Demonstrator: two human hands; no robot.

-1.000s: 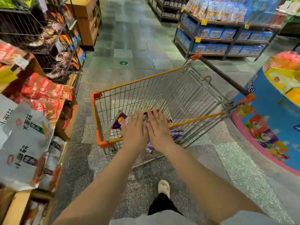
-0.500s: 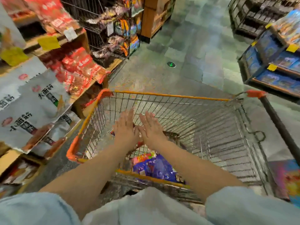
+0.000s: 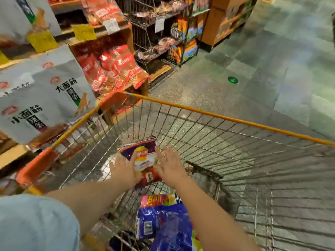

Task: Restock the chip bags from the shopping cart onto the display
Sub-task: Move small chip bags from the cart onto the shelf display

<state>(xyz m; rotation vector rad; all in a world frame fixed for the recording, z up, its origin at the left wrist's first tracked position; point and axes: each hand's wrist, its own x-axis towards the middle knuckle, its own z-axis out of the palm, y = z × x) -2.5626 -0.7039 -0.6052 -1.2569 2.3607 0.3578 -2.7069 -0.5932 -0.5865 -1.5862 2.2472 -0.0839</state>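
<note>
I'm at the pick-up step: both hands are down inside the cart (image 3: pixel 199 113), closing on one chip bag (image 3: pixel 143 156) that lies on the wire floor near the cart's front-left corner. My left hand (image 3: pixel 125 171) lies on the bag's left edge, fingers fairly straight; whether the thumb has hooked under it I cannot tell through the blur. My right hand (image 3: pixel 170 166) sits at the bag's right edge, fingers spread and straight, grip wide with nothing clamped. Next I judge both hands must press in on the bag's sides, lift it clear of the orange rim and swing it left toward the display (image 3: pixel 101 31).

On that display, the grey packs (image 3: pixel 45 98) read 大面筋 and 小面筋; the red packs (image 3: pixel 116 66) and yellow price tags (image 3: pixel 84 32) are too smeared to read. The chip bag's yellow-and-red logo is unreadable. A blue bag (image 3: pixel 166 227) lies at the cart's near end.
</note>
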